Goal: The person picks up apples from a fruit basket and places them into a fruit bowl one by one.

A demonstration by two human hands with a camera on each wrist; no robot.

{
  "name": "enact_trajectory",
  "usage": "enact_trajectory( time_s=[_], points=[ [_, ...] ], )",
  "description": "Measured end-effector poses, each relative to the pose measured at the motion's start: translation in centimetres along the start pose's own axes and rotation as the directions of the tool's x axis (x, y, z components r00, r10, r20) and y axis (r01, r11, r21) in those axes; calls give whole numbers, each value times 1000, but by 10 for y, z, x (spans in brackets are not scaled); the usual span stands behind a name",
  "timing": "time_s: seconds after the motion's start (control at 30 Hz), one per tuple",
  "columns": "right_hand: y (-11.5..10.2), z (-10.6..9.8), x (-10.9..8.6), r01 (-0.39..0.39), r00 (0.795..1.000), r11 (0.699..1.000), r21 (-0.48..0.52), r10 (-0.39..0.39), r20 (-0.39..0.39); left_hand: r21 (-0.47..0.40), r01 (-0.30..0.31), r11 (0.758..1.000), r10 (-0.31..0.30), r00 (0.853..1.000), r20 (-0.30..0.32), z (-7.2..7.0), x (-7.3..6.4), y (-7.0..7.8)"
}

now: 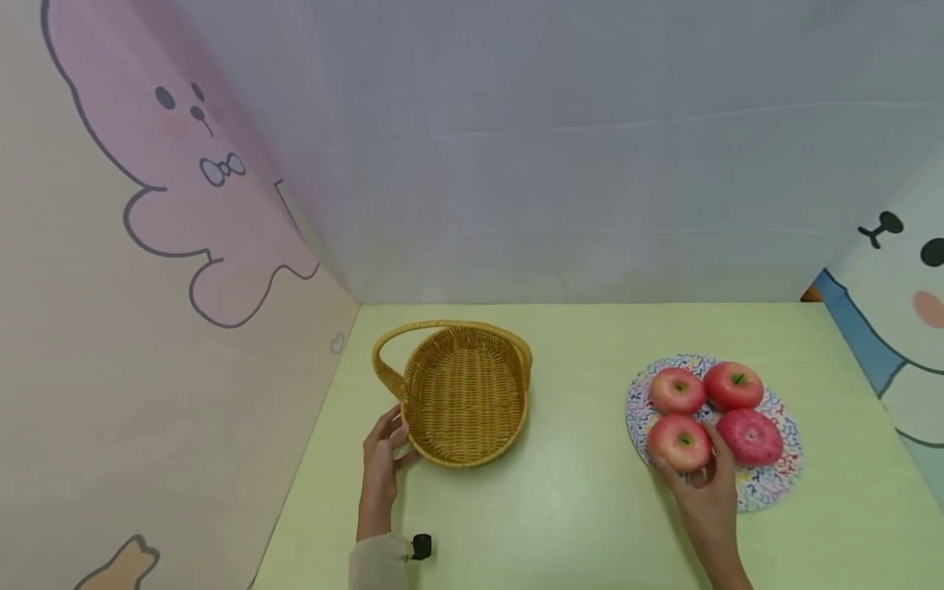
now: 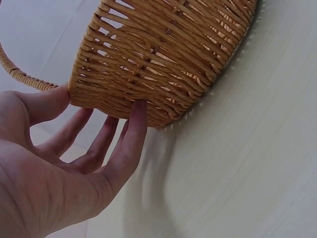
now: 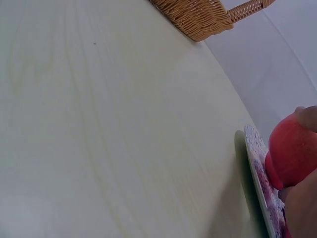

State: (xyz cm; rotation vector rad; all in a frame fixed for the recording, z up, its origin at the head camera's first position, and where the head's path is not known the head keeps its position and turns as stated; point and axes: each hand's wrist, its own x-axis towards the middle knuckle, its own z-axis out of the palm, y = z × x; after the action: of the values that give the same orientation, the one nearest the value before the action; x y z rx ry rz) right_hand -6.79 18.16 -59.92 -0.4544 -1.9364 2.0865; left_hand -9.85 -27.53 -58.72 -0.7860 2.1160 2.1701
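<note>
My left hand (image 1: pixel 379 467) holds the left side of a woven wicker basket (image 1: pixel 466 401), its thumb and curved fingers against the outer wall. In the left wrist view, the thumb is at one edge of the weave (image 2: pixel 148 64) and a fingertip presses lower on the side. The basket's inside shows only bare weave. On the right, my right hand (image 1: pixel 704 500) grips the front-left red apple (image 1: pixel 674 444), thumb on its near left side and fingers on its right. Three other apples, one of them a darker red apple (image 1: pixel 750 437), sit close by on a speckled plate (image 1: pixel 767 492).
The basket's arched handle (image 1: pixel 450 324) stands toward the back left. Pale yellow-green tabletop (image 1: pixel 575 459) lies between basket and plate. A grey-white curtain-like backdrop (image 1: pixel 560 205) rises behind the table, and a side panel with a pink cartoon figure (image 1: pixel 192 205) stands at the left.
</note>
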Motion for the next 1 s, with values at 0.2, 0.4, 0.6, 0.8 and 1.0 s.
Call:
enact_trajectory(
  time_s=[0.2,0.4,0.6,0.8,1.0],
  points=[
    [12,-1,2,-27,998,998,-63,23,-59,1,-2,1000,2,1000,3,-2,1,-2],
    [20,2,5,-2,996,999,-46,-2,-88,2,5,1000,-5,1000,5,-1,0,-1],
    [21,5,8,133,989,989,-60,-136,-55,2,8,1000,-8,1000,15,1,-1,1],
    [23,5,10,192,977,968,-163,-204,-58,8,2,1000,-2,1000,17,1,1,0],
    [23,6,12,127,986,959,-254,-149,-71,24,-5,1000,5,1000,-1,-1,0,-1]
  ],
)
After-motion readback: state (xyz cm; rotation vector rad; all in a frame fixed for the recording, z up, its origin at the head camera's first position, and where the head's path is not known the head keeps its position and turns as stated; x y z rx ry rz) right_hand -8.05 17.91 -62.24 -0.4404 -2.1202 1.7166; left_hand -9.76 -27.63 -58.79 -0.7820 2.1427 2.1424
